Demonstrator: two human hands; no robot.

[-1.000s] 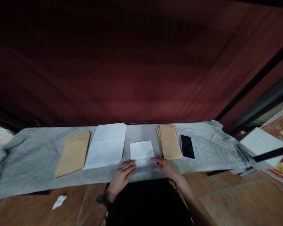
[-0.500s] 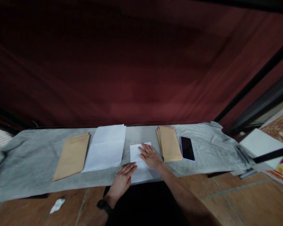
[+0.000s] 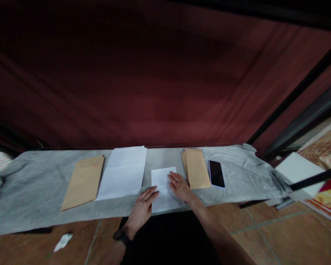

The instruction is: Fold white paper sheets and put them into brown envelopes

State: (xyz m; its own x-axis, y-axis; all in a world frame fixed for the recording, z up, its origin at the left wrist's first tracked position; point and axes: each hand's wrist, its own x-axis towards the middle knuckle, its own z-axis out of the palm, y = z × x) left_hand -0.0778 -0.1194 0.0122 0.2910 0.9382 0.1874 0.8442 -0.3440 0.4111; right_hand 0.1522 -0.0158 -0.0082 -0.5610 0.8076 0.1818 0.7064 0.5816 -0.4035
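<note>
A white sheet of paper point(image 3: 163, 191) with a crease across it lies in front of me near the table's front edge. On its left edge rests my left hand point(image 3: 143, 204), fingers stretched out and open. My right hand point(image 3: 180, 187) lies flat and open along the right side of the same sheet. To the left is a stack of white paper point(image 3: 123, 173), also creased across. Just right of my right hand sits a pile of brown envelopes point(image 3: 198, 168).
More brown envelopes point(image 3: 84, 181) lie at the left of the grey cloth point(image 3: 38, 184) covering the narrow table. A phone point(image 3: 216, 174) lies beyond the right envelopes. Crumpled white paper point(image 3: 63, 242) is on the tiled floor. A dark red curtain hangs behind.
My right hand has slid from the upper middle of the sheet toward its right edge. My left hand has shifted slightly up and left along the sheet's left edge.
</note>
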